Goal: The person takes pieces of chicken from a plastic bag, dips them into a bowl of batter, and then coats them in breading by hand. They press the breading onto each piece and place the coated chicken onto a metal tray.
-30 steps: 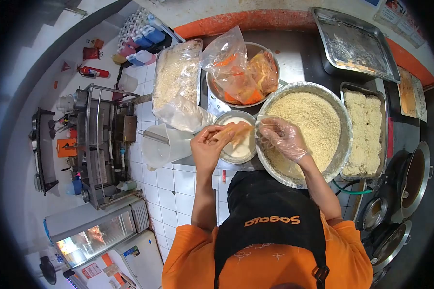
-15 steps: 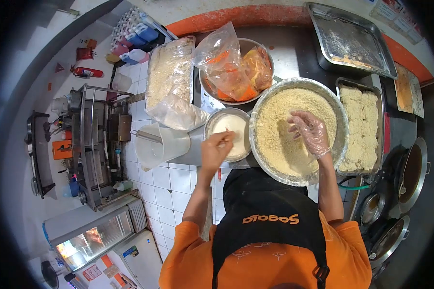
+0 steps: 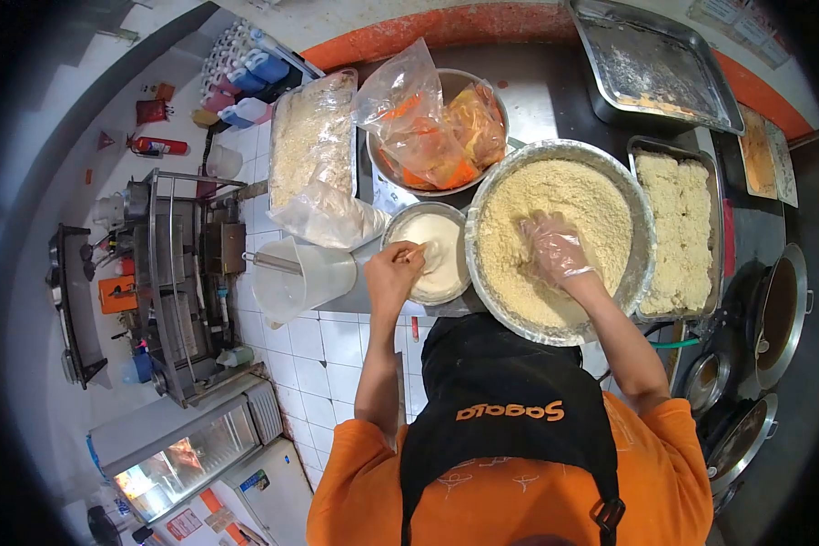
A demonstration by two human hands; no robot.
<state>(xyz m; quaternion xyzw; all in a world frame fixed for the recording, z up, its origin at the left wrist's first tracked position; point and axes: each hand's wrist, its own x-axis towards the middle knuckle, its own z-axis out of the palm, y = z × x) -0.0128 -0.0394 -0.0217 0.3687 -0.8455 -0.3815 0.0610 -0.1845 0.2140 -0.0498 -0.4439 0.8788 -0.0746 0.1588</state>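
Note:
My left hand [image 3: 396,273] is over the left side of a metal bowl [image 3: 388,238] of creamy white batter [image 3: 439,227]. Its thumb and fingers are pinched together. A whitish, batter-coated shape [image 3: 434,255] shows beside the fingertips; I cannot make out what it is. In a clear plastic glove, my right hand [image 3: 555,247] reaches into a large round basin [image 3: 650,232] of pale yellow crumbs [image 3: 587,196]. Its fingers are apart and partly sunk in the crumbs, with nothing visible held in them.
Behind stands a bowl [image 3: 511,123] with orange-stained plastic bags [image 3: 409,109]. Rightward are a tray [image 3: 719,232] of crumb-coated pieces and a large floury pan [image 3: 655,68]. Leftward sit a clear pitcher [image 3: 323,282], a bag of pale powder [image 3: 328,216] and a crumb-filled tray [image 3: 314,136].
My right hand has moved slightly left and down into the crumbs. My left hand has shifted a little left at the batter bowl, where a coated shape now shows by its fingers.

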